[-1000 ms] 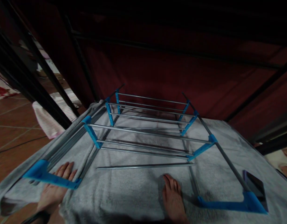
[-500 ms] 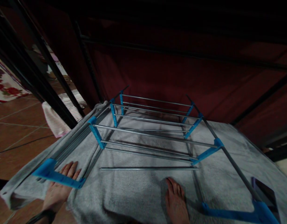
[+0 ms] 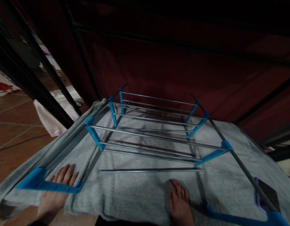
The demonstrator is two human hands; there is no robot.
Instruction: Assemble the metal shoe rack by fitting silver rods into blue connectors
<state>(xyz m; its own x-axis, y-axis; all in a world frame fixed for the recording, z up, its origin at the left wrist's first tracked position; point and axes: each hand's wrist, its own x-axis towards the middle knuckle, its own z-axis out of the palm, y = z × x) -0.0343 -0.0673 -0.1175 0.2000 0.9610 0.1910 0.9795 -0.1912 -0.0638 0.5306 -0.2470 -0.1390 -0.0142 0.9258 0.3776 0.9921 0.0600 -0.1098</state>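
A partly assembled rack (image 3: pixel 156 137) of grey metal tubes and blue plastic brackets lies on a grey blanket (image 3: pixel 126 196). My left hand (image 3: pixel 56 188) rests flat under the near-left blue bracket (image 3: pixel 60 187), which crosses over it; its fingers are stretched out on the blanket. To the right, my right hand (image 3: pixel 179 201) lies palm down on the blanket with nothing in it, fingers extended. Just beyond it a loose metal tube (image 3: pixel 149 170) lies crosswise. Another blue bracket (image 3: pixel 239 218) is at the near right end of the rack.
A phone (image 3: pixel 268 196) lies on the blanket at the right, partly behind the rack's side tube. Dark red cloth (image 3: pixel 159 69) hangs behind, among black metal bars (image 3: pixel 46 91). A striped cloth (image 3: pixel 51 116) is at the left above the tiled floor (image 3: pixel 15 119).
The view has shifted slightly, so the near brackets appear further apart. Both hands stay on the blanket in about the same places, and the loose tube has not visibly moved.
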